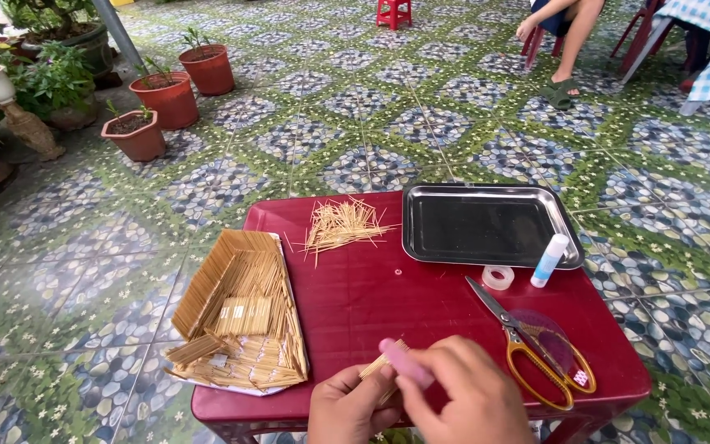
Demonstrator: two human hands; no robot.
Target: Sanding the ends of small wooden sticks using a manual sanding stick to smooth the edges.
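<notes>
At the near edge of the red desk [388,288], the left hand [347,407] pinches a small bundle of thin sticks [378,362] in closed fingers, and the right hand [462,395] grips a pink tool [407,363] touching that bundle. The bundle's lower end is hidden behind the hands; the tool's kind is unclear. Loose sticks [340,224], a stick-built tray [240,316], a metal tray [486,224], scissors [536,345], a glue stick [549,261] and a tape roll [498,277] share the desk, which stands on patterned floor tiles [355,99] near potted plants [166,94].

Small bundle of thin wooden sticks [381,364], pale tan, tilted, at red table's near edge; pink tool [406,363], short, rounded, lying across the bundle's top.
</notes>
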